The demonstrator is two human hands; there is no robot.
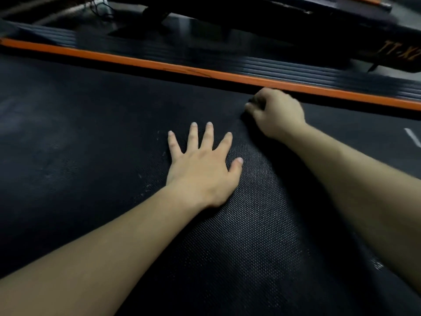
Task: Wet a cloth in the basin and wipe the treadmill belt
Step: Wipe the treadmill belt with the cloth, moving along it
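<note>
The black textured treadmill belt (250,224) fills most of the head view, with pale dusty smears on its left part. My left hand (202,165) lies flat on the belt, fingers spread and straight. My right hand (276,112) is curled at the belt's far edge, just below the orange rail. It grips a dark cloth (245,115) pressed on the belt; only a small dark bunch shows under the fingers. The basin is out of view.
An orange side rail (159,63) runs diagonally along the belt's far edge, with a ribbed black foot strip (227,58) behind it. Dark parts of the treadmill frame (250,19) and some cables (100,8) lie beyond. A white mark (412,136) is on the belt at right.
</note>
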